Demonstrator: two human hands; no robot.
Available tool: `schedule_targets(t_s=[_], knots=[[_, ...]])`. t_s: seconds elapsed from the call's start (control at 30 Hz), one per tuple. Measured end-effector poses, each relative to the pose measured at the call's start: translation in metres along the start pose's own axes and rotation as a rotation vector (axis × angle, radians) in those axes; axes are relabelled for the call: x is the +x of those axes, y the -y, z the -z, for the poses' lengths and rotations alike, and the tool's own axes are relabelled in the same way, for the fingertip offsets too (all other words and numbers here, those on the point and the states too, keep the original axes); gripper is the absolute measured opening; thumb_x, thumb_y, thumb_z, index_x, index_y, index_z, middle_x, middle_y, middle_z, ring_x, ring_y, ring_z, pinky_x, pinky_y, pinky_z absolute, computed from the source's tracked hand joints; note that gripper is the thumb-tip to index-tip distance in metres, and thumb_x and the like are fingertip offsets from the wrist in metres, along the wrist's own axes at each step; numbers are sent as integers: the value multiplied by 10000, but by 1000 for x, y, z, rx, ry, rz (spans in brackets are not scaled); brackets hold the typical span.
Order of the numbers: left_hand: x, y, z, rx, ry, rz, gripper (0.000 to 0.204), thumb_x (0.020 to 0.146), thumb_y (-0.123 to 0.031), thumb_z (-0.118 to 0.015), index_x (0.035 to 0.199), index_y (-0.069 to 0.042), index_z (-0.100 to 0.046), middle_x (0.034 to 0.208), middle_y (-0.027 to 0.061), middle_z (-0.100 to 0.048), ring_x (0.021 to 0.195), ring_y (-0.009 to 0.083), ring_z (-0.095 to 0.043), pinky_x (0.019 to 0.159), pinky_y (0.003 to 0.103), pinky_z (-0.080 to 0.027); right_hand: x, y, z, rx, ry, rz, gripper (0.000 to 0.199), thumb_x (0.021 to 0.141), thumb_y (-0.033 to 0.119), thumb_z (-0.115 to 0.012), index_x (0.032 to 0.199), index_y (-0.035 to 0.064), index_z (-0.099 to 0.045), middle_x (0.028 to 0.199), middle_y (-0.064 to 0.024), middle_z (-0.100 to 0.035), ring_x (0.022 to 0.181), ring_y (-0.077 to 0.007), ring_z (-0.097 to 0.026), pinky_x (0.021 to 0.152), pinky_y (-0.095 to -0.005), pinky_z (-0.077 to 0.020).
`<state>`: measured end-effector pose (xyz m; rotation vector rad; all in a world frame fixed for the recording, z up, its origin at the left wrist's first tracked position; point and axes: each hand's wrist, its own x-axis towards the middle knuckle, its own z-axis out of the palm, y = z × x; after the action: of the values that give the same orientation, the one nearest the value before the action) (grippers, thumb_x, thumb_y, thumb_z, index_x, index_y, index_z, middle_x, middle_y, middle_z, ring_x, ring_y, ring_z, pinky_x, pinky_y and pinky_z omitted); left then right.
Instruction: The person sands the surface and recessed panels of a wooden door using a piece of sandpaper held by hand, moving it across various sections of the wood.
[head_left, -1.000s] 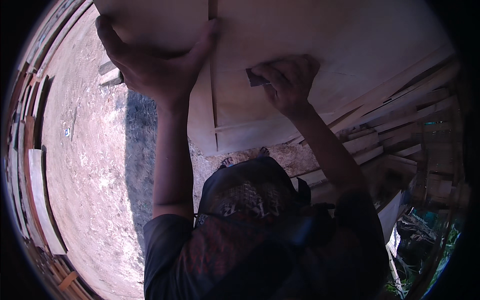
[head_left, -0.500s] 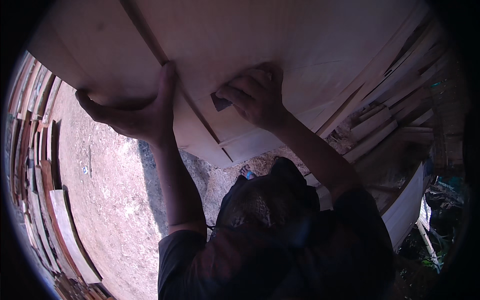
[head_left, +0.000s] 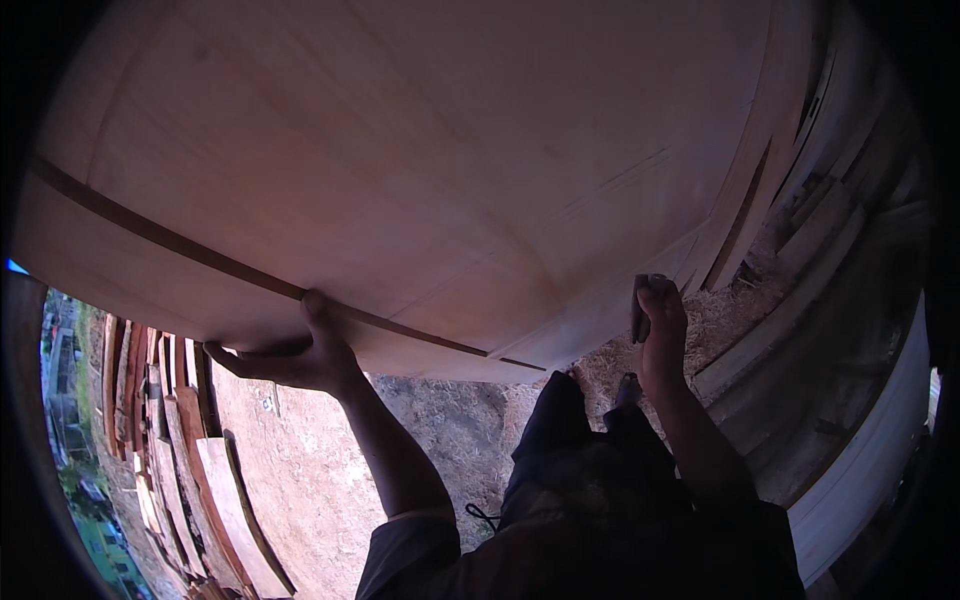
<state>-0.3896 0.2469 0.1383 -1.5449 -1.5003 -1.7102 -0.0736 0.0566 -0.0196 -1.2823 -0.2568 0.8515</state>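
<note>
A large pale wooden panel (head_left: pixel 450 150) fills the upper part of the head view, with a narrow dark groove (head_left: pixel 200 245) running near its lower edge. My left hand (head_left: pixel 305 358) grips that edge, its thumb on the face beside the groove and its fingers spread toward the edge, partly in shadow. Off the panel's lower right side, my right hand (head_left: pixel 664 335) is closed on a small flat, dark brown piece of sandpaper (head_left: pixel 639 308), seen nearly edge-on. The sandpaper is apart from the panel.
Several wooden planks (head_left: pixel 235 510) are stacked on the ground at the left. More boards (head_left: pixel 800 240) lie at the right, beside a pale curved panel (head_left: pixel 865 440). Dry, straw-strewn ground (head_left: pixel 300 470) lies below, with my foot (head_left: pixel 628 388) on it.
My right hand has come off the panel's face and moved right and down with the sandpaper. The view has shifted; my left hand still holds the panel's edge.
</note>
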Motion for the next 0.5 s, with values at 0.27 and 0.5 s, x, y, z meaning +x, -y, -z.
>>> schedule_targets(t_s=[0.27,0.5], knots=[[6,23,7,-228,107,68,1301,768,-681,-914,1710,-155,-186,1514,255,-482,1415,456,-534,1084,605,-608,-48,-6,-91,161,140,17,162,1069,172,-698,1109,36,-619,856,-50,-676,749,-123,-662,710,-321,-538],[48,67,17,-449,282,300,1015,862,-533,-842,1647,-63,-403,1516,239,-538,1324,402,-592,1033,536,-577,-45,13,-182,640,91,79,138,1090,126,-637,1034,59,-530,709,-71,-626,423,-188,-593,401,-327,-486]])
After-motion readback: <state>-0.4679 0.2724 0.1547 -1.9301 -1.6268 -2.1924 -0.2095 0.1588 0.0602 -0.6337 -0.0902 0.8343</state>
